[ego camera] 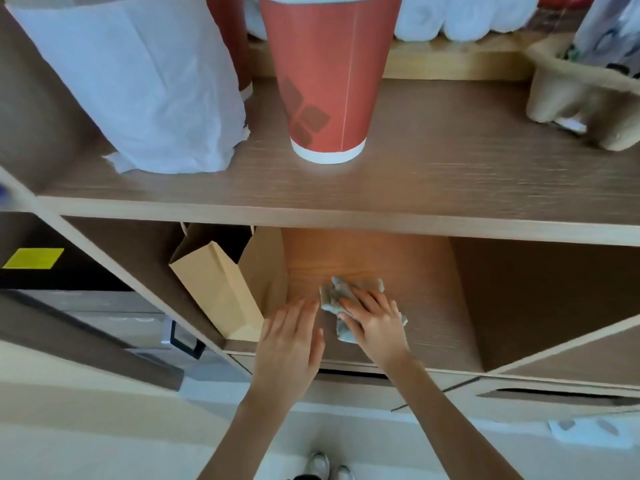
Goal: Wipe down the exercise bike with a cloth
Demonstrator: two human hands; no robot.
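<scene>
Head view: cloth (334, 295) under right hand (375, 323) lies front-to-back.

No legible text anywhere. Tall red paper cup (325, 81): darker diamond-leaf emblem, no lettering. Yellow rectangular sticker (33, 258) on black panel (52, 279): print unreadable.

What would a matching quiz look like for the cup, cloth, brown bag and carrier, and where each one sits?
Things:
1. cup
2. cloth
3. brown bag
4. carrier

Places:
A. under the right hand
B. upper shelf, far right
C. upper shelf, middle
D. lower shelf, left side

Pairs: 1-C, 2-A, 3-D, 4-B
</scene>
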